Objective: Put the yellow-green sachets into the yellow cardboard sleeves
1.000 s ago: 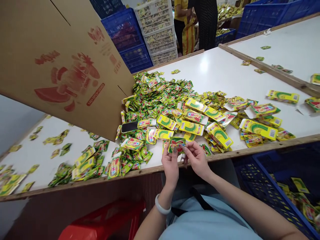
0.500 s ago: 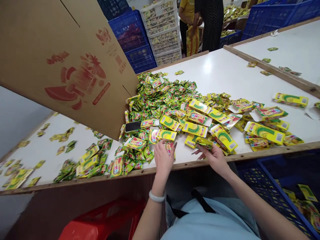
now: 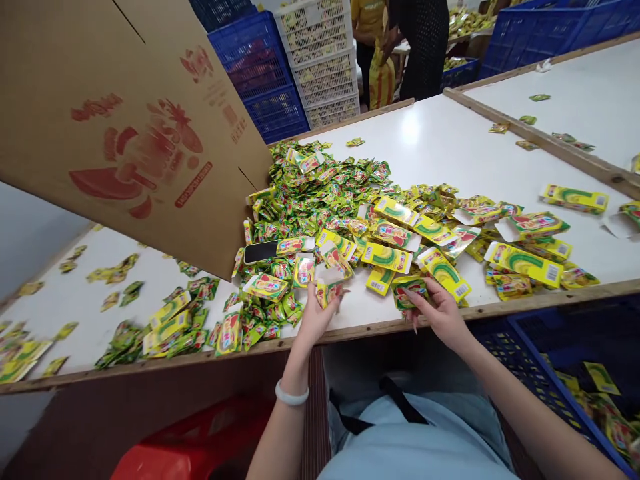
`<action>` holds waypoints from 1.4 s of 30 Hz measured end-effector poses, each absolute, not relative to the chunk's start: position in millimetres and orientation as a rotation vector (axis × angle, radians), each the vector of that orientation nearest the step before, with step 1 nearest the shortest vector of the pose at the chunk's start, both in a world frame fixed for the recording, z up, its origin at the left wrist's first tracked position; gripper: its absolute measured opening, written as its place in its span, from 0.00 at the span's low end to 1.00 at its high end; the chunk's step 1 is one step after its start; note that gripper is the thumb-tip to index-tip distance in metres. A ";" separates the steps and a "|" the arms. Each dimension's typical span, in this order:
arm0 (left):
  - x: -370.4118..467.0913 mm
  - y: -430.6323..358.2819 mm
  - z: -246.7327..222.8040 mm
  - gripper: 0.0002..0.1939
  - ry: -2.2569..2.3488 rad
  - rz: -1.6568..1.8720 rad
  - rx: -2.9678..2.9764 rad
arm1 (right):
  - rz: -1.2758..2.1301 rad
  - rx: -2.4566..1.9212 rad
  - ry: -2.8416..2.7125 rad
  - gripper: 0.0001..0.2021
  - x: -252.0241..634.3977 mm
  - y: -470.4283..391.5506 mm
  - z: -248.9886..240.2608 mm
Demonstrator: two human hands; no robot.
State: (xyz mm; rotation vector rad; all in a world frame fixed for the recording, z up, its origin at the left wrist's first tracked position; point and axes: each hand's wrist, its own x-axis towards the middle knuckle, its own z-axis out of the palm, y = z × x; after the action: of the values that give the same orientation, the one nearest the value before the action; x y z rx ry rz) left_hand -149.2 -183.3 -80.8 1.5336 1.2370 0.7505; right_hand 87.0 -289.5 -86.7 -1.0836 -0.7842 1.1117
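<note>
Near the table's front edge, my left hand (image 3: 317, 315) is closed on a small open box (image 3: 327, 293) with its white flap up. To its right, my right hand (image 3: 440, 313) grips green candy packets (image 3: 410, 292) between thumb and fingers. A heap of green packets (image 3: 325, 193) spreads behind both hands. Several yellow boxes (image 3: 387, 257) lie on the heap's right part, beside my right hand. A black phone (image 3: 261, 252) rests among the packets, left of and beyond my left hand.
A large cardboard box (image 3: 165, 147) leans over the white table (image 3: 425, 143) at left. Blue crates (image 3: 277, 110) and white crates (image 3: 325, 67) stand behind. Two people are at the back. A red stool (image 3: 175, 447) and a blue crate (image 3: 550, 360) are below the front edge.
My left hand has taken hold of a small box and raised it, its white flap now showing. The packets in my right hand have turned, showing their printed face.
</note>
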 end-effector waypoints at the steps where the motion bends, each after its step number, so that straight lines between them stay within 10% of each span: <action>1: -146.8 -191.9 -77.6 0.26 1.109 0.715 1.438 | 1.100 -1.055 -0.797 0.18 85.9 -287.7 -79.0; 17: -116.4 -235.9 -55.4 0.31 0.787 0.520 1.470 | 0.637 -1.320 -2.051 0.13 87.7 -278.1 -18.8; 34: -105.7 -242.3 -51.5 0.51 0.668 0.061 1.597 | 1.160 -1.159 -2.137 0.10 111.1 -313.5 -26.1; 42: -106.0 -191.1 -54.7 0.21 0.955 0.578 1.962 | 0.297 -1.698 -1.649 0.14 197.3 -321.6 -33.8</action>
State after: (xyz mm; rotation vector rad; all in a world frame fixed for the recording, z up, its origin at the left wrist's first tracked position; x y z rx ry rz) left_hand -106.0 -191.1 -54.7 1.9618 0.9550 0.5780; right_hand 197.3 -321.6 -33.8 -1.6977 -1.6488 0.2974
